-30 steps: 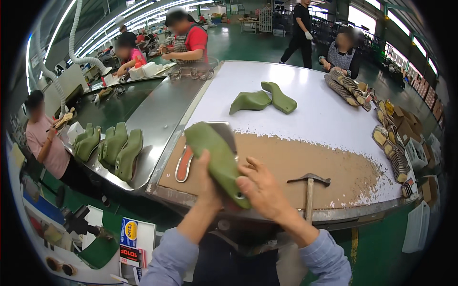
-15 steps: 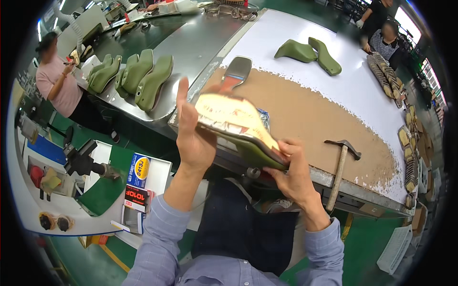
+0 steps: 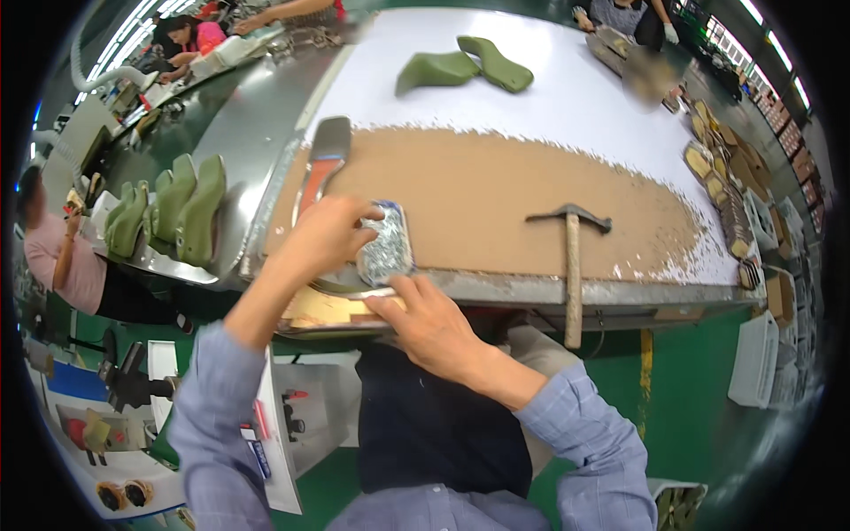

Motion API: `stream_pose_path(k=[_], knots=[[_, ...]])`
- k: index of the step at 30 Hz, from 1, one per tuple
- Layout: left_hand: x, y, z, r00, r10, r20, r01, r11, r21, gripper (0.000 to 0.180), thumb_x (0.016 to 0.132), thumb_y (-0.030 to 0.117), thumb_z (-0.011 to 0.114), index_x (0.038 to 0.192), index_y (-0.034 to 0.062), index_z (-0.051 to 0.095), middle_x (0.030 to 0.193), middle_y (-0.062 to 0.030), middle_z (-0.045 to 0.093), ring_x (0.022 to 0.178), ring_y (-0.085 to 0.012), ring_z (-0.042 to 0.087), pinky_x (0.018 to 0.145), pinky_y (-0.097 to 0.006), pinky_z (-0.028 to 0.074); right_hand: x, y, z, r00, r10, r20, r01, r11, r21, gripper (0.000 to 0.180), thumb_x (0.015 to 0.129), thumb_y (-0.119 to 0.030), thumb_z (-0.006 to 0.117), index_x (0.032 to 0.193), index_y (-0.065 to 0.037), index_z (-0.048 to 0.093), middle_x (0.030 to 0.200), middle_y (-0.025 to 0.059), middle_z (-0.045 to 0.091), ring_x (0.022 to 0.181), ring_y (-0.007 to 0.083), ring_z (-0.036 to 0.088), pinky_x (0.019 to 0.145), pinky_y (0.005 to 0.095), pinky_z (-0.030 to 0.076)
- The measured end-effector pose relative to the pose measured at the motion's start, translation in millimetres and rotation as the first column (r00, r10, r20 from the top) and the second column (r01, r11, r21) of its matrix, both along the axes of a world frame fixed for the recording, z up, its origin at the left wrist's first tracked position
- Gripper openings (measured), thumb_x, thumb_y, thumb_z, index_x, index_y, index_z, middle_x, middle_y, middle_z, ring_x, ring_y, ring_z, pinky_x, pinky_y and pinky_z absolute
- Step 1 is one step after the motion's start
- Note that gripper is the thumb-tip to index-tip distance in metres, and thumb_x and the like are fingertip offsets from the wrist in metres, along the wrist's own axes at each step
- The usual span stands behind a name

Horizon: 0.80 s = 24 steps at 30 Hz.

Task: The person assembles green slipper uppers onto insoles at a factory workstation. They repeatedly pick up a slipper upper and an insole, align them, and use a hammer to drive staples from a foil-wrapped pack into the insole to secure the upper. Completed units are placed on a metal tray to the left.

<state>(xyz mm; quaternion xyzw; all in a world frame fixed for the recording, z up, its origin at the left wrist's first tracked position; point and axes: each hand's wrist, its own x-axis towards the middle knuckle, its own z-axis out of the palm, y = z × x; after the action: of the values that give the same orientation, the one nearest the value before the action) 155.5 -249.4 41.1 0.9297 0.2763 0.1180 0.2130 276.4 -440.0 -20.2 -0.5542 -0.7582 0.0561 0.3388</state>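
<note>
At the table's front edge I hold a shoe on its last, sole side up. Its tan insole [image 3: 320, 310] faces me, and a silvery glittering upper [image 3: 386, 250] wraps its far end. My left hand [image 3: 329, 237] grips the shoe from above, fingers curled over the silvery part. From the right, my right hand [image 3: 427, 326] holds the near edge, thumb and fingers pressed on the insole's rim. Just beyond my left hand, a flat tool with a red handle [image 3: 322, 166] lies on the brown table mat [image 3: 478, 195].
A hammer [image 3: 572, 258] lies on the mat to my right, handle overhanging the edge. Two green lasts [image 3: 460, 64] rest on the white table top farther back. More green lasts [image 3: 177, 208] stand on the steel conveyor at left. Other people work around the line.
The shoe has come down from in front of me to the table's edge. My left hand moved from its side onto its top, and my right hand slid to the near rim.
</note>
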Motion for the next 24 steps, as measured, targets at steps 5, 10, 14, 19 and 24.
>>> stream_pose_path(k=[5, 10, 14, 19, 24], knots=[[51.8, 19.2, -25.7, 0.868, -0.091, -0.489, 0.199, 0.965, 0.174, 0.022, 0.073, 0.027, 0.079, 0.088, 0.0111, 0.080, 0.081, -0.0140, 0.073, 0.077, -0.0343, 0.071, 0.071, -0.047, 0.055, -2.1, -0.9, -7.0, 0.997, -0.071, 0.028, 0.070, 0.997, 0.028, 0.051, 0.078, -0.003, 0.066, 0.127, -0.008, 0.055, 0.114, 0.0171, 0.054, 0.104, 0.0324, 0.056, 0.085, 0.0409, 0.051], [39.4, 9.9, -19.6, 0.957, -0.091, -0.276, 0.089, 0.996, -0.020, 0.013, 0.076, 0.017, 0.078, 0.086, 0.0080, 0.079, 0.079, -0.0136, 0.073, 0.072, -0.0288, 0.071, 0.069, -0.040, 0.055, -8.3, 2.1, -19.3, 0.989, -0.143, -0.039, 0.148, 0.972, 0.182, 0.035, 0.082, -0.014, 0.066, 0.115, -0.007, 0.060, 0.108, 0.0152, 0.055, 0.102, 0.0296, 0.056, 0.082, 0.0377, 0.050], [38.7, 8.0, -25.2, 0.994, -0.048, -0.100, 0.035, 0.992, -0.125, 0.013, 0.072, 0.003, 0.083, 0.080, 0.0000, 0.073, 0.074, -0.0082, 0.071, 0.069, -0.0166, 0.066, 0.064, -0.031, 0.051, -11.4, 3.1, -22.2, 0.984, -0.165, -0.064, 0.174, 0.970, 0.168, 0.030, 0.083, -0.017, 0.067, 0.111, -0.007, 0.061, 0.106, 0.0143, 0.055, 0.101, 0.0291, 0.056, 0.081, 0.0369, 0.049], [40.6, 1.3, -16.8, 0.988, 0.054, -0.147, -0.085, 0.973, -0.213, 0.014, 0.075, 0.001, 0.081, 0.078, -0.0040, 0.068, 0.075, -0.0084, 0.071, 0.066, -0.0119, 0.064, 0.064, -0.028, 0.050, -9.7, 0.6, -23.1, 0.984, -0.166, -0.071, 0.176, 0.969, 0.175, 0.029, 0.084, -0.017, 0.067, 0.111, -0.007, 0.061, 0.109, 0.0153, 0.055, 0.101, 0.0299, 0.056, 0.082, 0.0376, 0.050], [26.2, 5.3, -22.6, 0.993, 0.091, 0.071, -0.069, 0.961, -0.269, 0.010, 0.083, -0.002, 0.074, 0.093, -0.0042, 0.072, 0.081, -0.0079, 0.073, 0.074, -0.0120, 0.067, 0.070, -0.027, 0.053, -4.7, -0.7, -17.2, 0.991, -0.109, -0.076, 0.119, 0.983, 0.138, 0.047, 0.073, -0.007, 0.071, 0.118, -0.007, 0.058, 0.112, 0.0167, 0.055, 0.104, 0.0327, 0.056, 0.085, 0.0395, 0.050]])
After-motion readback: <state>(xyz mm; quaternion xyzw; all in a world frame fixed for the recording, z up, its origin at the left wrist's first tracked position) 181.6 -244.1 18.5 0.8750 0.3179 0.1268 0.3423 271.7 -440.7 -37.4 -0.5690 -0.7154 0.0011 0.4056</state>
